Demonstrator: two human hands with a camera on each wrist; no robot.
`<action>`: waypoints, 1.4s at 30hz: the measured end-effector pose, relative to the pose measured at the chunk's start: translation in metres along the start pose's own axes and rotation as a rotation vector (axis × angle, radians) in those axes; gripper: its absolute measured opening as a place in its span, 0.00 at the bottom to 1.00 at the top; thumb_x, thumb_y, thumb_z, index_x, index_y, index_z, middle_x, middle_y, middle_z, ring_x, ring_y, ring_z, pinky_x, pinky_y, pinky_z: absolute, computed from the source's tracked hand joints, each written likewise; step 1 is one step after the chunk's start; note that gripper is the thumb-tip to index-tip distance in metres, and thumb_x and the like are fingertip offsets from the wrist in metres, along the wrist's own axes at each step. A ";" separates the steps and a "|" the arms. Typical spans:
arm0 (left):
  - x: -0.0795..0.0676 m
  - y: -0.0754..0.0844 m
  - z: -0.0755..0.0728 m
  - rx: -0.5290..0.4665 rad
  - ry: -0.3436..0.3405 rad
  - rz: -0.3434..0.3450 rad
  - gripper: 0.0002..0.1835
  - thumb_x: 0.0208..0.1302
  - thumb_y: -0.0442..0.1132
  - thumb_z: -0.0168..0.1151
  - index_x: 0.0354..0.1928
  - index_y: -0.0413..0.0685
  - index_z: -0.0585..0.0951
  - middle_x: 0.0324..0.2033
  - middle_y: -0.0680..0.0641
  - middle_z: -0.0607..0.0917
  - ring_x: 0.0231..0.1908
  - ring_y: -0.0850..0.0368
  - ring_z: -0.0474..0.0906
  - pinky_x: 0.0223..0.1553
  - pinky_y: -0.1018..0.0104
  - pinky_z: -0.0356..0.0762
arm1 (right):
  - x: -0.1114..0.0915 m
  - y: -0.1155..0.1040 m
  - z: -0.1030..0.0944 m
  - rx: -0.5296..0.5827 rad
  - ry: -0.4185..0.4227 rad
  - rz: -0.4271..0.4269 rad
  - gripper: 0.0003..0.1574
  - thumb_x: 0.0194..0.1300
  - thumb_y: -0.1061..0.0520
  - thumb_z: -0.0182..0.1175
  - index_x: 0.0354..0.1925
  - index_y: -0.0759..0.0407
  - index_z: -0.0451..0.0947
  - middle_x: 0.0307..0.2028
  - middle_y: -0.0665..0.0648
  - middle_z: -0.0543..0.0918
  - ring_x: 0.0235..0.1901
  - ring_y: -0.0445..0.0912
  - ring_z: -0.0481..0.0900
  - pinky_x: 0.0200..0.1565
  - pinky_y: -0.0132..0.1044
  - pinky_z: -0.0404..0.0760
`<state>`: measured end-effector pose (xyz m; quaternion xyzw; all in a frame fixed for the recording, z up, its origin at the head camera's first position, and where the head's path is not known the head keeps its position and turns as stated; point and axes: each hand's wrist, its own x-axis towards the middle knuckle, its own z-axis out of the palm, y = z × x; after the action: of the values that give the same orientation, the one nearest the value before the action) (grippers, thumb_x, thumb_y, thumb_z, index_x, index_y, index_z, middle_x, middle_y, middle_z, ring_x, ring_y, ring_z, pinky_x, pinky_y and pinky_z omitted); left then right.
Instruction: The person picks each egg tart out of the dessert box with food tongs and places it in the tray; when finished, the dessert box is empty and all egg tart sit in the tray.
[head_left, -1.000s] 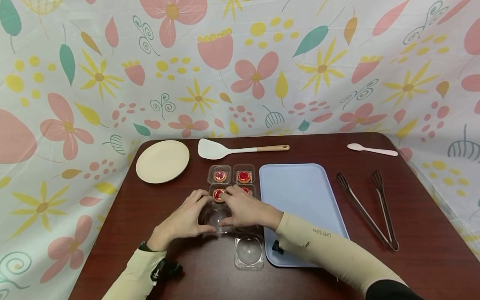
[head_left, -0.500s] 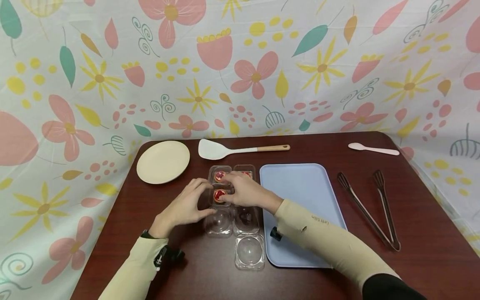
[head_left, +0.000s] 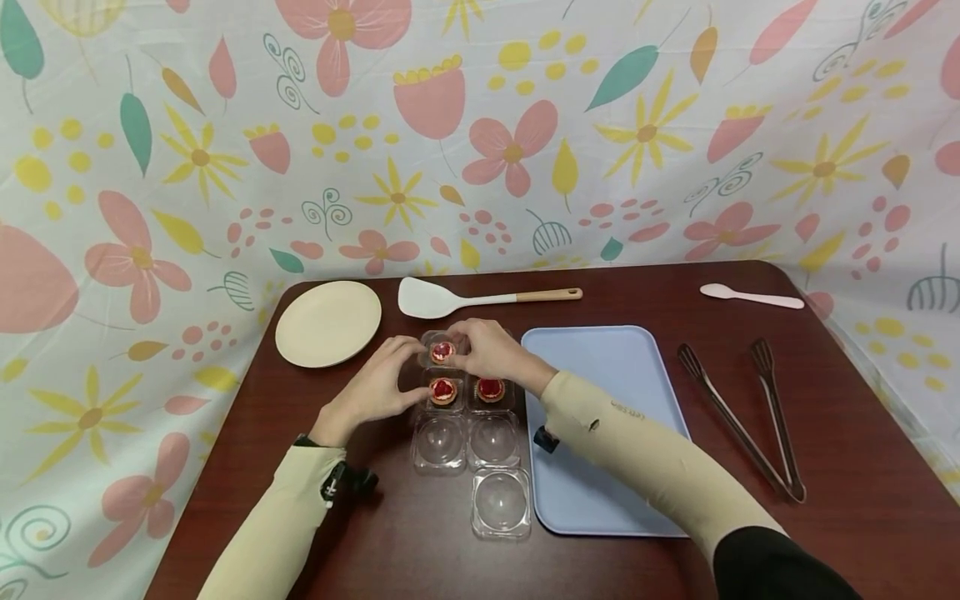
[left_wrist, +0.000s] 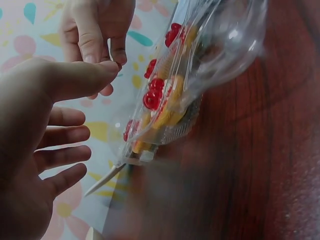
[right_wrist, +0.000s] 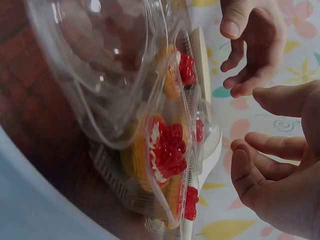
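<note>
Fruit-topped tarts sit in clear plastic boxes in mid-table: a back-left tart (head_left: 442, 352), a front-left tart (head_left: 443, 391) and a front-right tart (head_left: 491, 390). The back-right box is mostly hidden by my right hand (head_left: 491, 354), which hovers over it with bent fingers, thumb towards the back-left tart. To the left of the boxes is my left hand (head_left: 375, 387), its thumb near the front-left tart and its fingers spread apart. Neither hand holds anything. Towards me lie a left domed lid (head_left: 440, 442), a right domed lid (head_left: 495, 440) and a nearer domed lid (head_left: 501, 502).
A blue tray (head_left: 600, 433) lies right of the boxes, under my right forearm. Metal tongs (head_left: 750, 425) are farther right, with a pink spoon (head_left: 752, 296) behind them. At the back are a cream plate (head_left: 328, 324) and a white spatula (head_left: 427, 298).
My right hand has moved back from the front lids to the rear boxes, uncovering the front-right tart and the lids. My left hand has shifted slightly back, away from the left lid.
</note>
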<state>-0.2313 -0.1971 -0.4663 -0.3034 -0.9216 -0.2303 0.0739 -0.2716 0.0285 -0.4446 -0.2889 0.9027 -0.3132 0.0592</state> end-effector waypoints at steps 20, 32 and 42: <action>0.026 -0.025 0.013 -0.049 -0.028 -0.103 0.34 0.54 0.51 0.73 0.60 0.43 0.75 0.58 0.46 0.75 0.61 0.49 0.70 0.60 0.51 0.70 | 0.030 0.022 0.000 0.016 -0.057 0.173 0.26 0.66 0.50 0.63 0.59 0.60 0.76 0.53 0.59 0.82 0.54 0.52 0.79 0.55 0.46 0.77; 0.035 -0.029 0.019 -0.047 -0.046 -0.135 0.38 0.54 0.54 0.72 0.62 0.41 0.74 0.61 0.44 0.74 0.63 0.48 0.68 0.63 0.51 0.68 | 0.042 0.024 0.000 -0.045 -0.084 0.219 0.23 0.68 0.54 0.60 0.59 0.61 0.77 0.52 0.59 0.82 0.52 0.51 0.80 0.53 0.45 0.78; 0.041 -0.029 0.022 -0.025 -0.031 -0.106 0.35 0.53 0.53 0.73 0.59 0.40 0.77 0.57 0.43 0.77 0.59 0.48 0.70 0.61 0.51 0.68 | 0.051 0.025 0.002 -0.093 -0.138 0.307 0.21 0.68 0.53 0.59 0.57 0.58 0.79 0.55 0.57 0.81 0.53 0.50 0.79 0.53 0.45 0.79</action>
<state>-0.2819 -0.1858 -0.4858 -0.2587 -0.9344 -0.2408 0.0434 -0.3250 0.0147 -0.4575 -0.1707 0.9435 -0.2379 0.1551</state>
